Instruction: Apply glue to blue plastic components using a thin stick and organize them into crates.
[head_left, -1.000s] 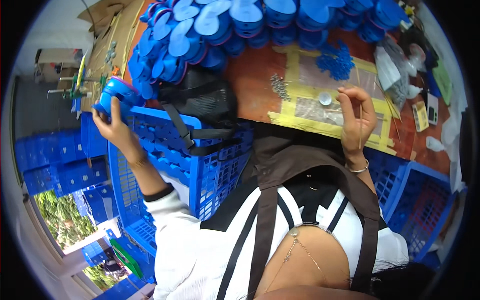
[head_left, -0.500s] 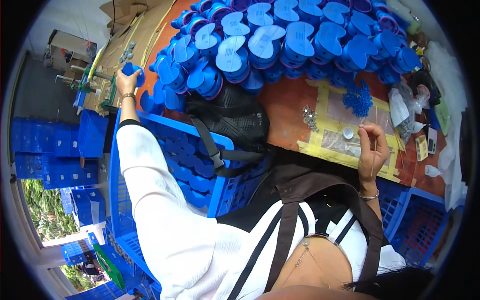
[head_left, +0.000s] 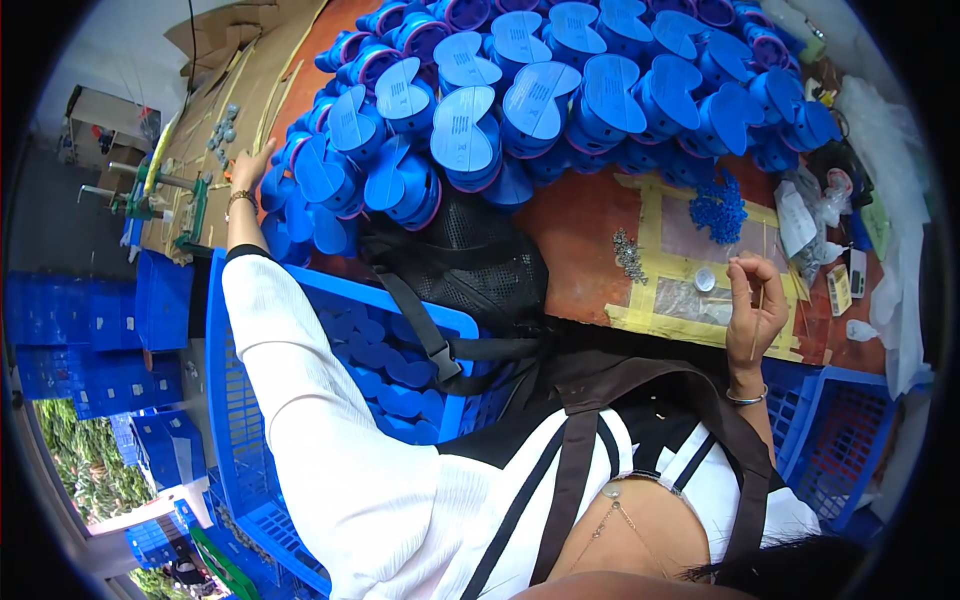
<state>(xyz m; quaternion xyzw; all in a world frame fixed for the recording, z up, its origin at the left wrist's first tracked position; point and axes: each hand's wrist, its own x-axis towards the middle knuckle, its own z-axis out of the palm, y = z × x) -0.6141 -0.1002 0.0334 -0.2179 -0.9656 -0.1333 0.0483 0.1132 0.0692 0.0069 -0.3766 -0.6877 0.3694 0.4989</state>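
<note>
Blue pieces sit near the spread left hand; right hand pinches, contents unclear.

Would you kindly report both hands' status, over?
Left hand beside blue heart-topped plastic pieces; right hand pinched, near small blue parts; black mesh bag in front.

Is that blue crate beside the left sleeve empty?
No: rounded blue pieces show inside the crate, through its open top. How full, I cannot tell.
</note>
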